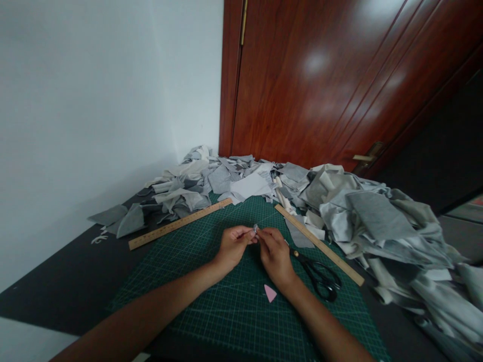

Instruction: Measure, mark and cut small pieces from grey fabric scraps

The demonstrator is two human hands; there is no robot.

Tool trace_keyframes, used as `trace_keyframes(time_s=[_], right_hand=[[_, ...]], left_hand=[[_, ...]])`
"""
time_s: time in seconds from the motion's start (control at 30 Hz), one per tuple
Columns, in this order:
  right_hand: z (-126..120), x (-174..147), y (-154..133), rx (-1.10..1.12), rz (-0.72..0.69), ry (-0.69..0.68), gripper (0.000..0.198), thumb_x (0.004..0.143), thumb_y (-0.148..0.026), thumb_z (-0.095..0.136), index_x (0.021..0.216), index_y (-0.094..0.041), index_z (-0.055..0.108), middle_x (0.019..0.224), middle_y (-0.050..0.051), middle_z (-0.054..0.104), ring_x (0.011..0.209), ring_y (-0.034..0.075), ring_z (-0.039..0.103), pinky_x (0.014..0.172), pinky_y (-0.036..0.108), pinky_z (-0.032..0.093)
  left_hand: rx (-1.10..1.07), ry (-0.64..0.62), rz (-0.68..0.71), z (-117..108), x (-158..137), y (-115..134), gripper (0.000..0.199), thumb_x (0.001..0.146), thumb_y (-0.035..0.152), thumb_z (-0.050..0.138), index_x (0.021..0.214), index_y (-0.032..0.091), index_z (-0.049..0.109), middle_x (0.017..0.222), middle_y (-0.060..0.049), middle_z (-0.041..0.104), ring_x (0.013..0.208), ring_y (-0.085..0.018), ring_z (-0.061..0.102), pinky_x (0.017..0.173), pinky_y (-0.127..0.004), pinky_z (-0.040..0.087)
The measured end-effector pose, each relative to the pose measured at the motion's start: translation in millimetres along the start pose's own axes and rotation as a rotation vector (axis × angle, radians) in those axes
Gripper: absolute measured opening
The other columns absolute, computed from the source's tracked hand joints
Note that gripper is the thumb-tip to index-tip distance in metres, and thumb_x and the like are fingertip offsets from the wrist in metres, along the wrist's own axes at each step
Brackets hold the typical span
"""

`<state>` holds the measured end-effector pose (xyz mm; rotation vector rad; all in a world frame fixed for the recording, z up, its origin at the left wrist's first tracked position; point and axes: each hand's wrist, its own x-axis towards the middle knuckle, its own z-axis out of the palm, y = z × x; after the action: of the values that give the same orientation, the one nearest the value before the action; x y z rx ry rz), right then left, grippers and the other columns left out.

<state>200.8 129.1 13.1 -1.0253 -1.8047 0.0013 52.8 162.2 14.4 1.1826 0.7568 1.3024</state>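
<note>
Over the middle of a green cutting mat (211,311), my left hand (234,246) and my right hand (274,254) meet at the fingertips. Both pinch a small grey scrap of fabric (255,229), mostly hidden by the fingers. Black-handled scissors (319,274) lie on the mat just right of my right hand, their blades partly covered by it. A pink triangular piece of tailor's chalk (270,293) rests on the mat below my right wrist.
Wooden rulers lie at an angle on the left (181,224) and right (320,245). Heaped grey and white fabric scraps (249,186) line the back, with a larger fabric pile (377,216) at right. Behind stand a white wall (113,90) and a brown door (302,75).
</note>
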Motion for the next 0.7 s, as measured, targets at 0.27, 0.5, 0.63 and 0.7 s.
trace_keyframes(time_s=[0.27,0.5,0.63,0.7], right_hand=[[0,-1,5,-0.063,-0.057,-0.041,0.045,0.097,-0.005,0.048,0.133,-0.026,0.066,0.104,0.010,0.066,0.093,0.025,0.063,0.079,0.040,0.059],[-3,1,4,-0.250,-0.143,-0.123,0.054,0.093,-0.001,0.044,0.141,-0.021,0.060,0.108,0.015,0.067,0.096,0.030,0.062,0.079,0.045,0.060],[-5,3,-6,-0.246,-0.137,-0.176,0.056,0.091,-0.003,0.046,0.144,-0.017,0.056,0.112,0.018,0.065,0.099,0.032,0.059,0.082,0.048,0.059],[-6,4,-10,-0.200,-0.116,-0.204,0.055,0.091,-0.004,0.048,0.144,-0.018,0.056,0.111,0.016,0.064,0.098,0.031,0.059,0.082,0.047,0.058]], left_hand=[[0.031,-0.028,0.061,-1,3,0,0.031,0.075,0.042,0.084,0.091,0.015,0.081,0.091,-0.009,0.080,0.084,-0.022,0.073,0.083,-0.035,0.059],[0.052,0.002,0.065,-1,3,0,0.030,0.073,0.038,0.085,0.093,0.016,0.081,0.099,-0.010,0.080,0.093,-0.025,0.074,0.091,-0.038,0.057],[0.059,-0.004,0.056,-4,3,1,0.033,0.074,0.042,0.083,0.095,0.016,0.081,0.098,-0.010,0.080,0.089,-0.025,0.073,0.084,-0.037,0.058],[0.066,-0.004,0.062,-6,4,1,0.033,0.076,0.044,0.082,0.092,0.015,0.081,0.092,-0.010,0.080,0.082,-0.023,0.072,0.078,-0.034,0.057]])
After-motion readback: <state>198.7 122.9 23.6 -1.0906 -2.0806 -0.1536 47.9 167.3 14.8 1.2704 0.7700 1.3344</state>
